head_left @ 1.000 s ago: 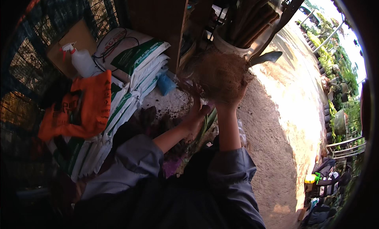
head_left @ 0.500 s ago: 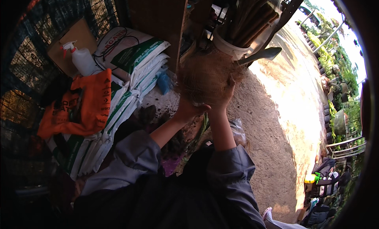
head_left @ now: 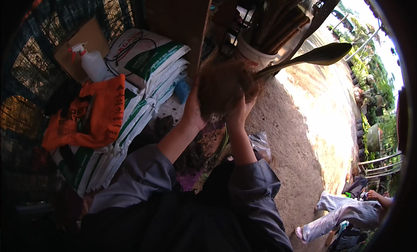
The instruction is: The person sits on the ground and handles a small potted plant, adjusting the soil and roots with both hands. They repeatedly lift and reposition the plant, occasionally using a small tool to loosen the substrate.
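Observation:
Between my two hands is a round ball wrapped in shaggy brown coconut fibre (head_left: 223, 84), raised off the ground and slightly blurred. My left hand (head_left: 194, 107) cups its left side, fingers partly hidden behind the fibre. On the near right side, my right hand (head_left: 239, 114) presses against it with the fingers curled round. A long green leaf (head_left: 321, 57) on a stalk sticks out from the ball to the right. Below my wrists, dark soil (head_left: 191, 154) lies on a purple sheet (head_left: 189, 181), with green blades beside it.
Stacked white and green sacks (head_left: 152, 63) stand left, near an orange bag (head_left: 93, 113) and a spray bottle (head_left: 93, 65). A white bucket (head_left: 254, 56) holding brown rolls and sticks stands beyond the ball. Clear plastic (head_left: 260, 144) lies right. A person in checked trousers (head_left: 347, 215) is at lower right.
The ball has turned in my hands, so the leaf reaches farther right and up. My left hand has shifted up its left side. A person has come into view at lower right.

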A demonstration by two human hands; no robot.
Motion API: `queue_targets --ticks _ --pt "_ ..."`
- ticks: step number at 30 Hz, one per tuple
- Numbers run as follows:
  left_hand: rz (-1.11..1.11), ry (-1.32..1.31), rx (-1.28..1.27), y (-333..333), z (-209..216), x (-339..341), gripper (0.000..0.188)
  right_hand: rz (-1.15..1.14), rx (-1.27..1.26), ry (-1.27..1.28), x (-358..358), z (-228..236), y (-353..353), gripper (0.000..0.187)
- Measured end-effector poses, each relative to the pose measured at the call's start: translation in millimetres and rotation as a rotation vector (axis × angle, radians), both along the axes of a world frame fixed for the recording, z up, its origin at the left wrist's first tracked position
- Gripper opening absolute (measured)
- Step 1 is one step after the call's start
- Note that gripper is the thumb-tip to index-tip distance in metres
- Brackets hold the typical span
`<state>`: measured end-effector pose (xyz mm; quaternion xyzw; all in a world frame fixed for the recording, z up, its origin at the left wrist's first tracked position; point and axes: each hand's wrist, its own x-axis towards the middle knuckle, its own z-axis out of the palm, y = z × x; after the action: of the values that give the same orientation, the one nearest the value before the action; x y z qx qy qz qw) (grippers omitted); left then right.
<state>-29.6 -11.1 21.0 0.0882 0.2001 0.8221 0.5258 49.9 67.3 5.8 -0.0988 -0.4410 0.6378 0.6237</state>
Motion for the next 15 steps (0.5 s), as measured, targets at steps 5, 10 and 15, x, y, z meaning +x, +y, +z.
queue_targets --ticks 5,10,15 --pt "0.063 0.034 -0.071 3.3 -14.0 -10.0 0.046 0.036 -0.031 -0.069 -2.6 -2.7 -0.6 0.059" --pt "0.367 0.243 -0.255 7.8 -6.2 -6.7 0.05 0.004 0.025 -0.097 -6.5 -4.4 -4.6 0.048" --pt "0.623 0.543 -0.261 5.3 7.1 -5.6 0.053 0.016 -0.048 -0.12 -8.0 -4.9 -6.4 0.051"
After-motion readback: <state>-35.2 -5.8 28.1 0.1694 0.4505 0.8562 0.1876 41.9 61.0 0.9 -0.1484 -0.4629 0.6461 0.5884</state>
